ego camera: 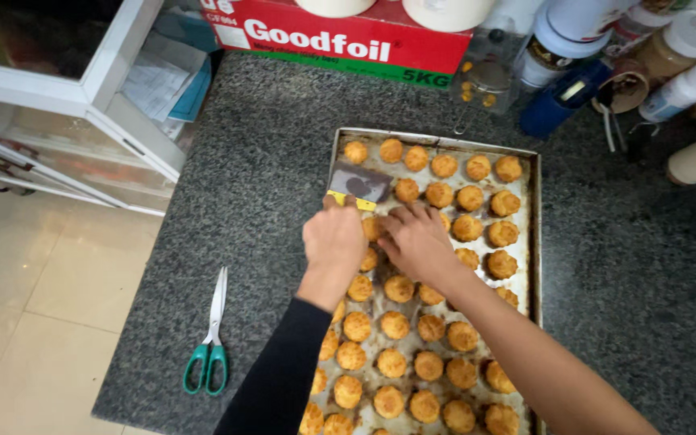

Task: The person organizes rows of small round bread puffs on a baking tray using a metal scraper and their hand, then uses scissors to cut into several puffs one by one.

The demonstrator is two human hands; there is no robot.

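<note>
Speckled dark-grey granite countertop [622, 266], set beside a pale tiled floor [34, 290] and a white-framed glass cabinet [82, 89]. One rectangular, well-worn metal baking tray [535, 242] lies lengthwise on the counter, lined with greasy paper and filled with small round golden-brown baked pastries [396, 325], ridged on top and browned darker at the edges; roughly forty-five are visible, in rows of about five or six, though some are hidden under the arms and the near end is cut off. One flat scraper with a grey metal blade and yellow handle [358, 184] sits at the tray's far left corner, blade tilted onto the lining. Left hand [333, 243], on a black-sleeved arm, has its fingers curled closed around the yellow handle. Right hand [417, 240], bare-armed, rests palm down over the pastries just beside the left hand, fingers loosely bent, fingertips touching a pastry near the scraper; whether it grips one cannot be told. One pair of green-handled steel scissors [211, 338] lies closed on the counter, left of the tray. One red cardboard box [340, 36] stands at the back edge; several bottles and jars [670, 89] cluster at the back right.
</note>
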